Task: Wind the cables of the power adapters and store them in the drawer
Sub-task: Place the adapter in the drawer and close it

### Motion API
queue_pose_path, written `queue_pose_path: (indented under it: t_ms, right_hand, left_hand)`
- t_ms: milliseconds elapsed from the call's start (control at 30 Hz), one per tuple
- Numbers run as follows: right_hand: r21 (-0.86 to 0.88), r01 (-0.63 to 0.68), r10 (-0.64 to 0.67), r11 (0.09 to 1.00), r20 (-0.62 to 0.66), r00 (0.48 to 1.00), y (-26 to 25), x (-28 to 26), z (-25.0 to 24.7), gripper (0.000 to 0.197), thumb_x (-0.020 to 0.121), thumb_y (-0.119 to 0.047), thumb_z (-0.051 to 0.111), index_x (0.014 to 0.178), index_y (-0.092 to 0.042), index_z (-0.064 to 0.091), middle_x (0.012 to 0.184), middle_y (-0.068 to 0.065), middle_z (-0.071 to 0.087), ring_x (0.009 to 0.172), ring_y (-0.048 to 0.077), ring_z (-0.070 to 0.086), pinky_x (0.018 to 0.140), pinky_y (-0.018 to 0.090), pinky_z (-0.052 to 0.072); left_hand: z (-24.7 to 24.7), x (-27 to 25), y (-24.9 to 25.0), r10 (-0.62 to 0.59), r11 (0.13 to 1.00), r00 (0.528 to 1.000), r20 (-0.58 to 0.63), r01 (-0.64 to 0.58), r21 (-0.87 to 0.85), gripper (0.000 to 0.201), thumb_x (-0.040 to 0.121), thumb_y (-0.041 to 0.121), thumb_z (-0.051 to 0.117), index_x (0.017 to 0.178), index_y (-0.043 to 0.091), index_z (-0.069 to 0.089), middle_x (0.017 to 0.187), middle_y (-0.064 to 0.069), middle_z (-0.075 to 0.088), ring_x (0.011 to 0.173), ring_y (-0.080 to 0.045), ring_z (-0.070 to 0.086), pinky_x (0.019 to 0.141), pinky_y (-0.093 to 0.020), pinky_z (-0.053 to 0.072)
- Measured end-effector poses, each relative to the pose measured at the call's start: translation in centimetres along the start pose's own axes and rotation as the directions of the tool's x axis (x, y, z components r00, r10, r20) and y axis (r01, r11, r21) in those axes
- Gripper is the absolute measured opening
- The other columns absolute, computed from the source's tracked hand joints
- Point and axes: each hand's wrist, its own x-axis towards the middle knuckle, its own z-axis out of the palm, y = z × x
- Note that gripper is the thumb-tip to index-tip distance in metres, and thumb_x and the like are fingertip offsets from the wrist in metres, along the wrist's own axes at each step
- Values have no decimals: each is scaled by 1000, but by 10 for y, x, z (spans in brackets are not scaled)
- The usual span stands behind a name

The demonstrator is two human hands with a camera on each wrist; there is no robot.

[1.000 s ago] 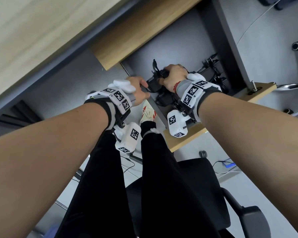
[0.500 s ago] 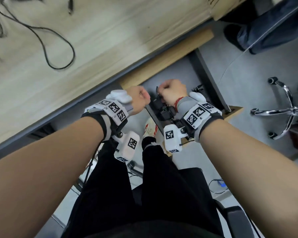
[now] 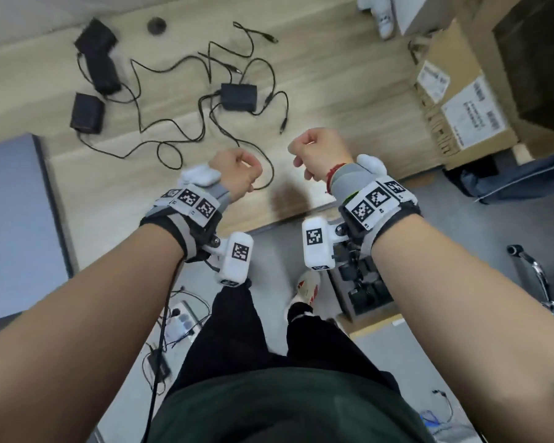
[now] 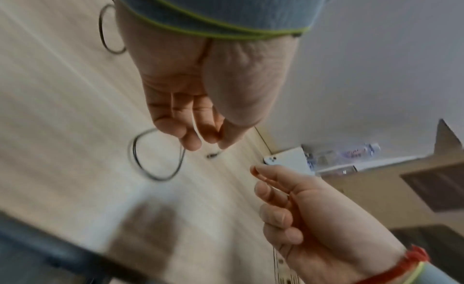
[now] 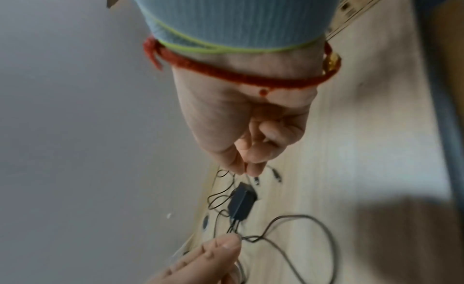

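Three black power adapters lie on the wooden desk (image 3: pixel 333 75) with loose, tangled cables (image 3: pixel 173 123): a long one (image 3: pixel 95 55), a square one (image 3: pixel 87 112) and a middle one (image 3: pixel 239 97), which also shows in the right wrist view (image 5: pixel 241 205). My left hand (image 3: pixel 237 172) (image 4: pixel 191 119) hovers over the desk's near edge, fingers curled and holding nothing. My right hand (image 3: pixel 320 151) (image 5: pixel 251 145) is a little farther in, also curled on nothing. Below the desk, the open drawer (image 3: pixel 375 327) holds wound black adapters (image 3: pixel 365 289).
Cardboard boxes (image 3: pixel 461 100) stand on the desk at the right. A grey panel (image 3: pixel 13 219) is at the left. On the floor are a power strip (image 3: pixel 179 321) with cords and a chair base (image 3: pixel 541 276). My legs stand beside the drawer.
Both hands have come up out of the drawer, where they were at an adapter, and now hang over the desktop holding nothing. The view has swung up to the desk.
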Motion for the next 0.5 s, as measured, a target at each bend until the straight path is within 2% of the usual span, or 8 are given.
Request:
queue_pose_path:
  t_ms: [67,167,233,267,333,400,500]
  right_hand:
    - [-36,17,-16,999,21,1000,-41,7,30,5,83,-20,62,82,-16,64,69,0,69,39,15,54,35,13,34]
    - [-46,32,-28,998,70,997,-72,17,63,5,82,-17,60,79,-16,64,67,0,68,43,16,58,39,17,38]
    - [-64,56,-49,996,114,992,-100,26,97,9,84,-16,59,75,-18,63,68,1,68,46,17,60,41,19,42]
    - [-79,64,-54,995,131,990,-112,30,113,9,84,-16,59,75,-18,63,69,2,68,48,17,61,44,20,45]
    - [-111,76,-57,991,167,984,-135,40,146,9,84,-15,59,77,-17,63,71,1,67,52,18,62,49,26,52]
    - [-139,74,-47,988,192,980,-148,55,179,9,83,-15,58,76,-18,63,72,1,66,57,20,64,60,34,59]
    - [-226,79,-28,971,223,974,-150,75,210,10,80,-25,59,79,-17,66,81,3,69,73,28,72,76,45,62]
  left_hand:
    - [-45,16,-10,-28,999,997,-72,26,-23,15,85,13,64,75,23,58,59,0,58,51,-16,58,50,-25,44]
    - [-84,36,-23,-55,998,989,-137,49,-45,15,85,14,67,77,23,58,70,0,58,63,-22,58,58,-30,47]
    - [-126,53,-39,-93,994,977,-192,82,-65,10,86,16,67,88,20,58,74,1,57,65,-23,56,60,-30,47]
    - [-145,60,-48,-112,993,970,-217,104,-50,14,86,18,67,96,20,58,79,0,58,69,-22,56,64,-31,48]
    - [-185,77,-69,-142,987,947,-290,159,37,33,83,30,70,111,21,56,98,-2,57,82,-22,56,76,-34,49]
    - [-219,94,-87,-135,955,920,-367,220,200,57,74,44,68,124,23,51,117,-7,53,94,-26,56,84,-35,47]
    - [-246,108,-98,-167,908,912,-375,290,302,74,77,43,69,141,25,35,137,-11,37,95,-28,51,79,-33,38]
